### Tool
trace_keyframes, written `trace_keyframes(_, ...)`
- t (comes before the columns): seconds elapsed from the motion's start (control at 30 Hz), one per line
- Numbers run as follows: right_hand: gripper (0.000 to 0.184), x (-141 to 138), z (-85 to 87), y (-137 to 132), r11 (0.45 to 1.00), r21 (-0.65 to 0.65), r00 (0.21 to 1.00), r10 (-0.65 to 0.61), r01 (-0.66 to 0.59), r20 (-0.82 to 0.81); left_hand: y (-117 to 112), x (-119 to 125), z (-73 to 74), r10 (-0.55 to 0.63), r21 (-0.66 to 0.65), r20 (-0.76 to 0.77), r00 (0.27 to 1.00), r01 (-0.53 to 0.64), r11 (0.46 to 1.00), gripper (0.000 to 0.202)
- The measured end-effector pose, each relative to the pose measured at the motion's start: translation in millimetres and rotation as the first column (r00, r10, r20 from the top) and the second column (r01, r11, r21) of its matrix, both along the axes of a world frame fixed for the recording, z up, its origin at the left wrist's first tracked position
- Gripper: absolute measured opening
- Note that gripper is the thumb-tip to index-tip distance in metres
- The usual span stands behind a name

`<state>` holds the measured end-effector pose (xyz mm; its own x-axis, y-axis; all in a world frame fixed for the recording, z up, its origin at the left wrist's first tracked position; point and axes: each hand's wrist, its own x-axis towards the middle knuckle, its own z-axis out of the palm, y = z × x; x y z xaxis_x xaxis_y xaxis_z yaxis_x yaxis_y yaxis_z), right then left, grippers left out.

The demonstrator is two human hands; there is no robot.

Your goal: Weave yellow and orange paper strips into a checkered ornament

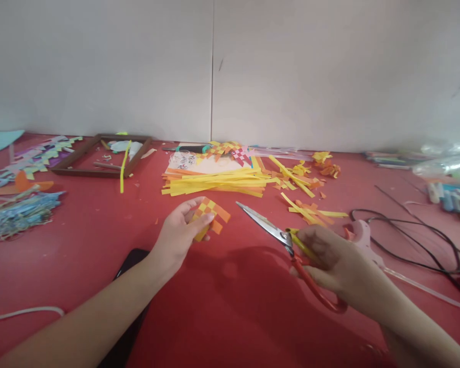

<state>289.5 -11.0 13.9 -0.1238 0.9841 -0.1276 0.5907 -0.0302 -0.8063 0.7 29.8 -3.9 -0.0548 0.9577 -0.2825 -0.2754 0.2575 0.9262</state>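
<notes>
My left hand [180,232] pinches a small woven piece of yellow and orange paper strips [210,214] just above the red table [233,306]. My right hand [329,258] is closed round red-handled scissors [276,235], whose shut blades point up and left toward the woven piece. A yellow strip is also caught under the fingers of that hand. The blade tip stops a short way right of the woven piece, not touching it.
A pile of long yellow and orange strips [218,181] lies behind the hands, with loose offcuts [310,207] to its right. A pink glue gun [362,237] and black cable [414,235] lie right. A brown frame [99,153] and woven paper pieces [23,204] lie left. A dark phone [132,260] sits under my left forearm.
</notes>
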Motion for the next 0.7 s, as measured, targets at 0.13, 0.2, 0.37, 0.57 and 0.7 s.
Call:
trace_keyframes(0.13,0.044,-13.2,3.5,2.0,0.975,-0.214,0.988,0.020,-0.053,-0.151,-3.3,-3.4,0.6,-0.065,0.108,-0.165,0.984,0.083,0.991,0.050)
trace_keyframes(0.2,0.040,-16.9,4.3,1.1,0.961,-0.265,0.979,0.027,-0.082,-0.204,-4.9,-2.1,1.3,-0.088,0.095,-0.166,0.982,0.104,0.990,0.047)
trace_keyframes(0.37,0.033,-24.8,11.2,-4.0,0.905,-0.373,0.969,0.129,-0.203,-0.212,-6.6,6.7,0.8,-0.173,0.080,-0.060,0.983,0.177,0.981,0.043)
trace_keyframes(0.57,0.045,-24.5,12.6,-6.0,0.956,-0.178,0.961,0.199,-0.234,-0.194,-4.9,3.9,-0.1,-0.186,0.009,-0.005,0.982,0.186,0.982,0.041)
trace_keyframes(0.7,0.047,-13.9,-2.2,-6.4,0.968,-0.162,0.977,0.173,-0.193,-0.128,-3.5,-0.5,-0.2,-0.127,-0.020,0.014,0.992,0.127,0.992,0.054)
